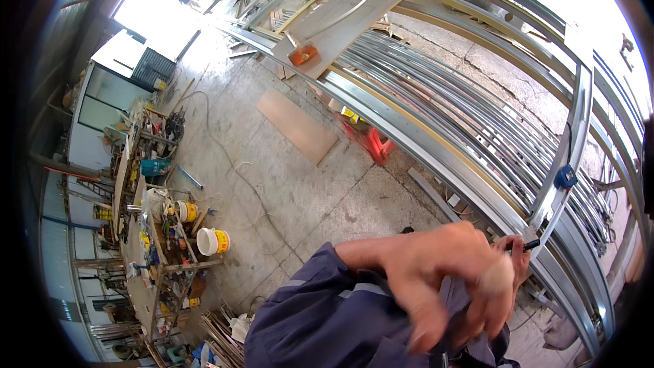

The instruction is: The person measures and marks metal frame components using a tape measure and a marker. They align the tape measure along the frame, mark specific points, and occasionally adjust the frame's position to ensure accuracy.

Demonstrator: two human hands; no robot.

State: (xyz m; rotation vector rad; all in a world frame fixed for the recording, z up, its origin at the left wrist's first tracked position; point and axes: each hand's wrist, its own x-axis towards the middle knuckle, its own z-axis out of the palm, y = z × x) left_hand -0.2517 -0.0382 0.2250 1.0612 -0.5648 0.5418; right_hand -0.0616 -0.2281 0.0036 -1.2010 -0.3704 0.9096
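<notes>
My left hand [443, 269] hangs in front of my navy jacket [347, 324], its fingers bent downward and smeared by motion. Whether it holds anything does not show. Beyond it, my right hand [516, 253] is partly hidden and grips a slim black marker [533, 244]. The marker points toward the shiny metal frame [487, 212] on my right. A blue tape measure [565, 177] rests on the frame's cross member, above my right hand.
Long metal profiles [436, 95] lie inside the frame. An orange-headed tool [303, 54] rests on a grey board [354, 17] across it. Red plastic [377, 146] and a brown panel [298, 126] are on the floor. White buckets [212, 241] stand by a cluttered bench on the left.
</notes>
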